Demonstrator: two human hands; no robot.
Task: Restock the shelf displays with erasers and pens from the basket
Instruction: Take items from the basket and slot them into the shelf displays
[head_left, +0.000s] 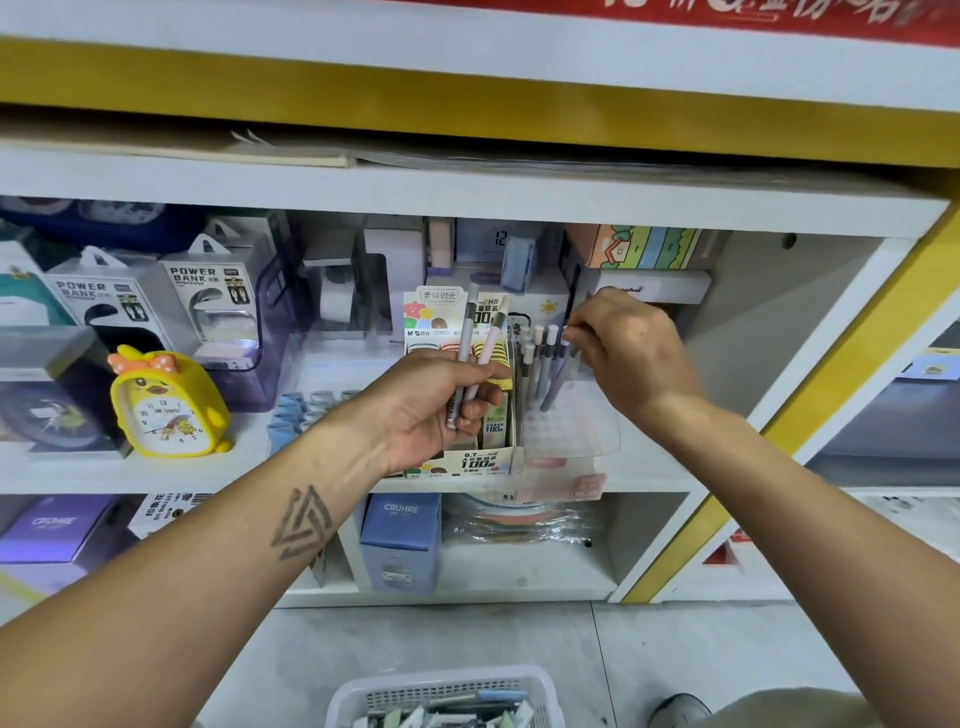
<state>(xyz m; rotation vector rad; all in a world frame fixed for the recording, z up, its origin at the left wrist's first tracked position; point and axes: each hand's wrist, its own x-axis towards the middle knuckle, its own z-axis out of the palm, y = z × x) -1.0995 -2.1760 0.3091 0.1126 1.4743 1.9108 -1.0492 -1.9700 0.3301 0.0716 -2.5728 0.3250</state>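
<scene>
Plastic pens (470, 364), light, stiff, probably slick: two clasped mid-barrel in left hand (431, 410) before shelf display (566, 415), right hand (623, 348) fingers pinching another upright there; best gripped mid-barrel.

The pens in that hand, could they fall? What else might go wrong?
Maybe. The left hand grips two pens loosely, tilted up, so one could slip and fall toward the white basket or the floor. The right hand is reaching into the clear pen holder, where upright pens stand crowded; a nudge might tip some or push the light holder off the shelf edge.
</scene>
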